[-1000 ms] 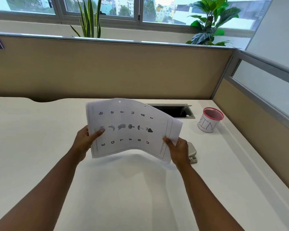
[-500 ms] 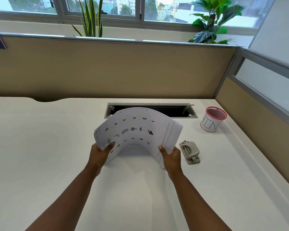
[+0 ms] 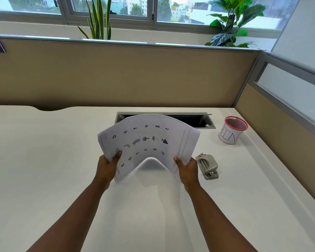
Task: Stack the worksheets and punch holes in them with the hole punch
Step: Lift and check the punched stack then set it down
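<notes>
Worksheets point(image 3: 149, 140) bowed tighter; hands closer; hole punch point(image 3: 207, 166) now uncovered.

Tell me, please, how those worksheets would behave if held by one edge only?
Likely floppy: the worksheets already arch between the left hand and right hand. Probably light, as fingertip pinches carry them. The sheets might fan apart, since their edges look slightly offset.

The worksheets point(image 3: 149, 140) are white, printed with rows of black letters and a row of small grey pictures. The hole punch point(image 3: 207, 166) is dull grey-beige with silvery metal parts. The mesh cup point(image 3: 233, 130) is red with a white label lettered "BIN" in blue. The worktop point(image 3: 44, 160) is plain white; the partition point(image 3: 116, 73) is tan.
</notes>
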Tool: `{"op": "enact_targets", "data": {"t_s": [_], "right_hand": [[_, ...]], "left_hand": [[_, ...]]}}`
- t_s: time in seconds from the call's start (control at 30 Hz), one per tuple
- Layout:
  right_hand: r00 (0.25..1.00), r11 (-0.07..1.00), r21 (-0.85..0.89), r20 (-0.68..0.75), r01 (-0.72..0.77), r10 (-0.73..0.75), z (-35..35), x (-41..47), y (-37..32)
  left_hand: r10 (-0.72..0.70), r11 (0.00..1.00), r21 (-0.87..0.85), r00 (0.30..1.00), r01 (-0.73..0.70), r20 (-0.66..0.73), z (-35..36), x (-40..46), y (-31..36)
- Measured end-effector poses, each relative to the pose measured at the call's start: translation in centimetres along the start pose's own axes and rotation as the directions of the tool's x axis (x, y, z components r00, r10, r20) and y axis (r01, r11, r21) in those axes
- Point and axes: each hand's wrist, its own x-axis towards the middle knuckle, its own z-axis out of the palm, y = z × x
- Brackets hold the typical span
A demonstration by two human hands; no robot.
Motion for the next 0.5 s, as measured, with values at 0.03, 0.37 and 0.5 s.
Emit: {"op": "enact_targets", "data": {"t_s": [0.03, 0.37, 0.5], "right_hand": [[1.0, 1.0, -0.001, -0.01, 0.022, -0.022, -0.2, 0.3, -0.3], [0.934, 0.931, 0.14, -0.074, -0.337, 0.349, -0.3, 0.5, -0.9], [0.84, 0.846, 0.086, 0.209, -0.526, 0.501, 1.1, -1.3, -0.7]], "left_hand": [[0.0, 1.0, -0.009, 1.0, -0.001, -0.013, -0.1, 0.1, 0.3], [-0.027, 0.986, -0.162, 0.999, 0.024, -0.019, 0.1, 0.4, 1.9], [-0.048, 0.95, -0.308, 0.999, 0.044, -0.006, 1.9, -0.5, 1.8]]}}
